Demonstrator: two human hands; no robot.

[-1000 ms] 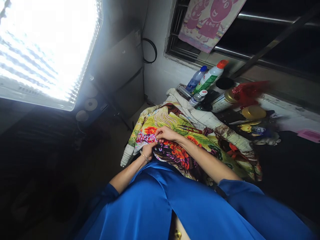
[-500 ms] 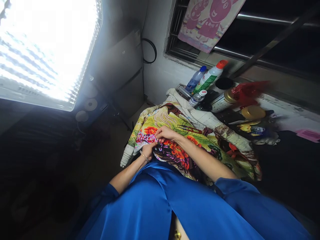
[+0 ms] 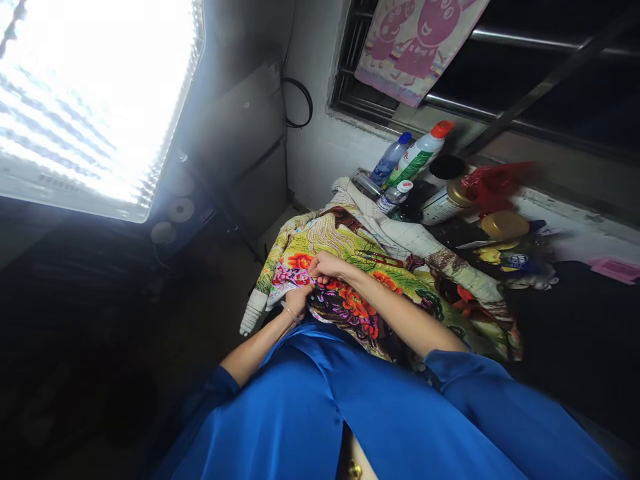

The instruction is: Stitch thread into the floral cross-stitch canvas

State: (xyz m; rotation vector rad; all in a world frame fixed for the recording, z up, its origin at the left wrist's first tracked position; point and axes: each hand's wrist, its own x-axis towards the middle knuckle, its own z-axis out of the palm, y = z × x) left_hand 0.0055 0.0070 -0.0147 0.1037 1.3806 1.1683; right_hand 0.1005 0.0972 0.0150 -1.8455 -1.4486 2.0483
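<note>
A large embroidered cloth (image 3: 320,237) with red flowers on yellow-green and dark ground spreads before me, its near edge close to my blue clothing. My left hand (image 3: 297,300), a bangle at its wrist, grips that near edge, with some fingers hidden by the cloth. Right beside it, my right hand (image 3: 327,266) is closed in a pinch just over the stitched surface, the two hands almost touching. Whatever its fingertips hold is too small to make out. Beyond the right hand, a pair of red-handled thread snips (image 3: 383,259) lies on the cloth.
The cloth's pale outer part (image 3: 400,230) is bunched and rolled at the far side. Behind it stand a blue-capped bottle (image 3: 390,160), a red-capped spray can (image 3: 417,157), a small clear bottle (image 3: 395,197) and several jars. A bright lamp (image 3: 95,107) hangs at upper left.
My right forearm and sleeve have shifted slightly left, while the right hand stays by the left one. The cloth and snips look unmoved.
</note>
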